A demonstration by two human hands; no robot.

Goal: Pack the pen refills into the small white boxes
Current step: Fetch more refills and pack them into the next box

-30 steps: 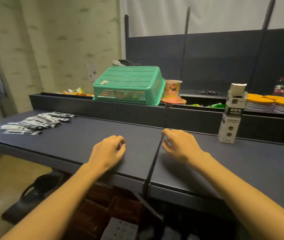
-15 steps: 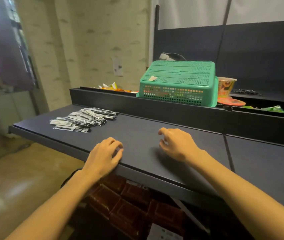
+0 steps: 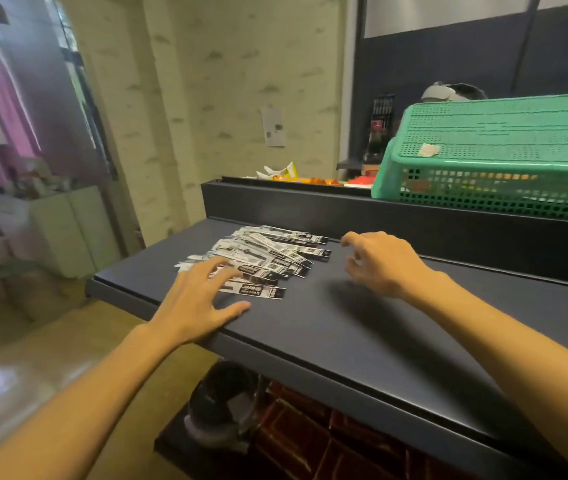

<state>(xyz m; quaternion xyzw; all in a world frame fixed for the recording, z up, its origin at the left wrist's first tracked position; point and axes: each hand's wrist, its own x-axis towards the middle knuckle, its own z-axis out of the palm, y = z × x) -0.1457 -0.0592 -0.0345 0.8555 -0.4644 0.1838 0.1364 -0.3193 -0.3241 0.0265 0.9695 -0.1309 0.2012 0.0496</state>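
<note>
Several flat black-and-white pen refill packets (image 3: 268, 258) lie fanned out on the dark table (image 3: 362, 334) near its left end. My left hand (image 3: 196, 296) is spread flat, its fingertips over the near left packets and its thumb on the table. My right hand (image 3: 383, 261) hovers just right of the pile with loosely curled fingers and holds nothing. No small white box is in view.
An upturned green plastic basket (image 3: 494, 154) sits on the raised ledge behind the table. Snack wrappers (image 3: 286, 173) lie on the ledge to its left. The table's left edge drops to the floor; a bin and dark red crates stand underneath.
The view has swung left and closer to the packets. Both hands have moved left to the pile; my left hand has uncurled and now reaches onto the packets.
</note>
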